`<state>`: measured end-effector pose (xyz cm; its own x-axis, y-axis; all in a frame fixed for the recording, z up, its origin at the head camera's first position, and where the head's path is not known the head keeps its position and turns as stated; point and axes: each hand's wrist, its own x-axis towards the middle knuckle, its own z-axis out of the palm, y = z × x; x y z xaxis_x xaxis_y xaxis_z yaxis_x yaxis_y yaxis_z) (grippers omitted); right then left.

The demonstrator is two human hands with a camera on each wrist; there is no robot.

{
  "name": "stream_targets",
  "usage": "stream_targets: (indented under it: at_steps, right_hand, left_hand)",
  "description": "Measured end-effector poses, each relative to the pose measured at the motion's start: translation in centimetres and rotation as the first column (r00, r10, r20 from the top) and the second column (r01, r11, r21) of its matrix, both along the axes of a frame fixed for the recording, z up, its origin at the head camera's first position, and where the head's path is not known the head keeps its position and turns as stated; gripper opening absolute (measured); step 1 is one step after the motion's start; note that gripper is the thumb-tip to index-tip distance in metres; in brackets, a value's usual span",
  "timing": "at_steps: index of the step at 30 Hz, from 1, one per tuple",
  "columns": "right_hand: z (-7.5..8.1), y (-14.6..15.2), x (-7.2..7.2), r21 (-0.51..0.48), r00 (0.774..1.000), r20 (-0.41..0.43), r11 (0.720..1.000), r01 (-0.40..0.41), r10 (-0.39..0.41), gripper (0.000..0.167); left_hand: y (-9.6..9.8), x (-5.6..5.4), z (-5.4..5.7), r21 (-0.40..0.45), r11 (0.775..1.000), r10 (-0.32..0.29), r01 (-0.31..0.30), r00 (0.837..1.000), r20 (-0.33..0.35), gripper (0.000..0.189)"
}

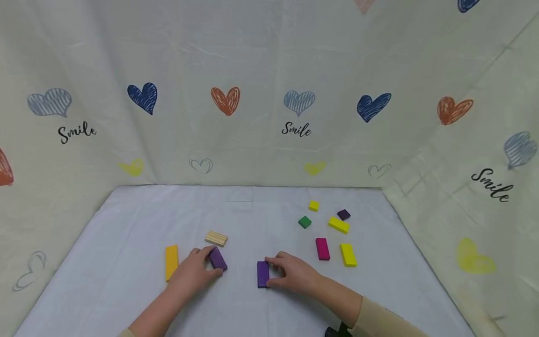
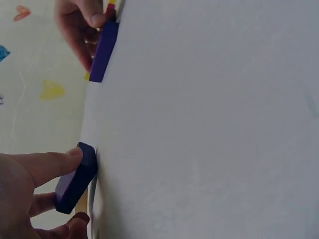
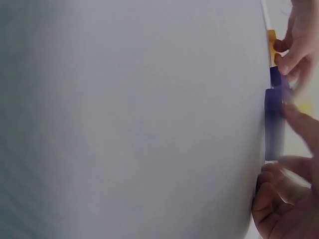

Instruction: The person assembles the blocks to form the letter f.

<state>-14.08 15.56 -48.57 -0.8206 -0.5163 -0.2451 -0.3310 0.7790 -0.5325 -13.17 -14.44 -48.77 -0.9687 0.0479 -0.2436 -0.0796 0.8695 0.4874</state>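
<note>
Near the middle of the white cloth, my left hand (image 1: 193, 274) pinches a purple block (image 1: 218, 259) by its two ends, thumb at the near end. The left wrist view shows this purple block (image 2: 76, 180) tilted between thumb and fingers. To its right, my right hand (image 1: 296, 275) has thumb and index finger at the ends of a second purple block (image 1: 263, 274), which stands lengthwise. In the right wrist view this second block (image 3: 274, 124) is partly blurred, with the thumb at one end and a finger at the other.
A plain wooden block (image 1: 216, 238) lies just beyond the left hand, an orange block (image 1: 171, 262) left of it. Toward the right lie a magenta block (image 1: 322, 249), several yellow blocks (image 1: 348, 255), a green block (image 1: 305, 222) and a dark purple block (image 1: 344, 215). A heart-printed sheet (image 1: 261, 140) rises behind.
</note>
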Motion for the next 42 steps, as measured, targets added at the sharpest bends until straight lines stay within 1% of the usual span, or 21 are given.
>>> stream_targets:
  at_steps: [5,11,16,20,24,30,35,39,42]
  right_hand:
    - [-0.1,0.1,-0.1,0.005,1.000,-0.006,1.000,0.003,-0.003,0.065]
    - [-0.1,0.0,0.0,0.005,1.000,-0.002,1.000,0.008,-0.008,0.065]
    - [-0.2,0.0,0.1,-0.003,1.000,-0.004,1.000,0.010,-0.010,0.065]
    - [-0.2,0.1,0.2,-0.013,1.000,-0.010,1.000,0.004,-0.004,0.062]
    - [-0.3,0.1,0.1,-0.024,1.000,-0.013,1.000,-0.005,0.005,0.058]
    - [-0.3,0.0,0.1,-0.027,1.000,-0.007,1.000,0.004,-0.004,0.054]
    - [-0.3,0.0,0.1,-0.032,1.000,0.002,0.999,0.021,-0.021,0.053]
    - [-0.1,-0.1,0.1,-0.035,0.999,0.014,0.999,0.032,-0.032,0.052]
    - [-0.1,-0.1,0.1,-0.037,0.999,0.021,0.999,0.037,-0.036,0.051]
  left_hand:
    - [0.5,0.1,0.1,0.081,0.997,-0.001,0.003,1.000,-0.026,0.073]
    - [0.6,0.1,-0.1,0.134,0.991,0.009,-0.006,1.000,-0.027,0.065]
    - [0.4,-0.2,-0.2,0.188,0.982,0.023,-0.020,1.000,-0.019,0.057]
    - [0.5,-0.7,-0.1,0.230,0.973,0.031,-0.025,0.999,-0.025,0.055]
    - [0.9,-1.1,0.1,0.256,0.966,0.023,-0.017,0.999,-0.023,0.055]
    - [1.9,-1.9,0.4,0.295,0.955,-0.028,0.037,0.999,-0.037,0.055]
    - [3.1,-3.0,0.2,0.300,0.951,-0.051,0.067,0.997,-0.060,0.053]
    - [4.3,-3.9,0.1,0.305,0.949,-0.057,0.077,0.996,-0.073,0.048]
    - [5.1,-4.5,0.0,0.325,0.942,-0.059,0.081,0.995,-0.075,0.048]
